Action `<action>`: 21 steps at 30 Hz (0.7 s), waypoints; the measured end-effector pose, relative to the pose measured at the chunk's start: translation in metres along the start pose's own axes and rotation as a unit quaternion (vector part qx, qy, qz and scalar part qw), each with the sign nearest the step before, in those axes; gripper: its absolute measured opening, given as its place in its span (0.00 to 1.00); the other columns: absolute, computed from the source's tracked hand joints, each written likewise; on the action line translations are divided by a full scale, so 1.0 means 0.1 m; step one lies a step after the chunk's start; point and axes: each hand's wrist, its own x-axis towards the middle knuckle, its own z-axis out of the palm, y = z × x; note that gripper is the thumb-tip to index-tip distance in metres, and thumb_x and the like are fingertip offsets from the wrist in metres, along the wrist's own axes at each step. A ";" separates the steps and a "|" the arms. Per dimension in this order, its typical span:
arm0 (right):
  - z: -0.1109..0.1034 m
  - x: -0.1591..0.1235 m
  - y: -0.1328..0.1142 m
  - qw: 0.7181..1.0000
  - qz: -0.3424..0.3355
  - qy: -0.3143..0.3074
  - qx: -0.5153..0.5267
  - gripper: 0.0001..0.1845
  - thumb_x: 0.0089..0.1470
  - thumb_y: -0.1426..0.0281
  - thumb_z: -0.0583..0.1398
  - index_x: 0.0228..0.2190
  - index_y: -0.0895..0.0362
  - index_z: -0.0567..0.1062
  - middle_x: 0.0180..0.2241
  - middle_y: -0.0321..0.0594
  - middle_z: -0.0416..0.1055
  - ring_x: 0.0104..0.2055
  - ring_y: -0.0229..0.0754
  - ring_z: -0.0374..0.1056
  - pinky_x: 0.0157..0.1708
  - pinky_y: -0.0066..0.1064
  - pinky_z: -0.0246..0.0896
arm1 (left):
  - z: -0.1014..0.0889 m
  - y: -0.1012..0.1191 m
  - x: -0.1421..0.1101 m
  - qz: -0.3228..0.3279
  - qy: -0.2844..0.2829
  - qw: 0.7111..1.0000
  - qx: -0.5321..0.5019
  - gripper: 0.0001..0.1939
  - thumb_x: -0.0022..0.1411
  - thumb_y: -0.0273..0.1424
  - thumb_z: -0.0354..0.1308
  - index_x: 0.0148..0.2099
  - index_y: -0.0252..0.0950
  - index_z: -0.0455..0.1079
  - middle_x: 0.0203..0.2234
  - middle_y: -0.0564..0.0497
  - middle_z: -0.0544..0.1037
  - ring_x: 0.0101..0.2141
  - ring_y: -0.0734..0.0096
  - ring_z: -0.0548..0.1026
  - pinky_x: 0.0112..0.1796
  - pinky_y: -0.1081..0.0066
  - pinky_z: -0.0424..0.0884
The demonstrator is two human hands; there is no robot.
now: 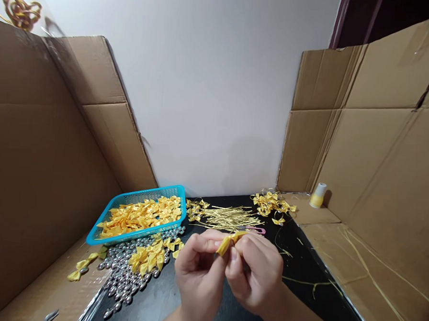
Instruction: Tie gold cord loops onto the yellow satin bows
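Observation:
My left hand and my right hand meet low in the middle of the head view, both pinching one small yellow ribbon piece between thumbs and fingers. Just beyond them lies a bundle of thin gold wire ties on the black tabletop. A heap of silver beads with yellow ribbon bows on top lies to the left of my left hand. Behind that stands a blue basket filled with yellow ribbon pieces.
Cardboard walls close in the left and right sides, with a white wall behind. A small yellow thread spool stands at the back right. Finished yellow bows lie near it. Pink-handled scissors show behind my hands.

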 end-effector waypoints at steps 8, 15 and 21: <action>0.01 0.00 0.03 1.000 -0.010 0.009 0.005 0.12 0.53 0.80 0.50 0.23 0.53 0.56 0.17 0.30 0.54 0.19 0.35 0.52 0.21 0.29 0.48 | 0.01 -0.01 -0.02 -0.056 0.013 0.998 -0.036 0.08 0.55 0.25 0.67 0.29 0.36 0.70 0.26 0.57 0.81 0.27 0.80 0.78 0.31 0.84 0.76; 0.04 -0.05 0.02 1.000 -0.007 0.018 -0.008 0.10 0.54 0.80 0.50 0.25 0.54 0.60 0.19 0.32 0.58 0.20 0.35 0.54 0.23 0.29 0.51 | 0.01 0.00 -0.01 -0.075 0.015 0.995 -0.058 0.10 0.55 0.25 0.68 0.27 0.35 0.69 0.24 0.57 0.80 0.27 0.81 0.77 0.30 0.84 0.75; 0.01 -0.02 0.01 1.000 -0.003 0.020 -0.001 0.12 0.52 0.80 0.51 0.23 0.54 0.57 0.17 0.30 0.55 0.19 0.34 0.52 0.22 0.28 0.50 | 0.02 0.01 0.00 -0.076 0.012 0.995 -0.066 0.10 0.55 0.26 0.68 0.27 0.35 0.69 0.23 0.57 0.79 0.26 0.81 0.76 0.30 0.84 0.75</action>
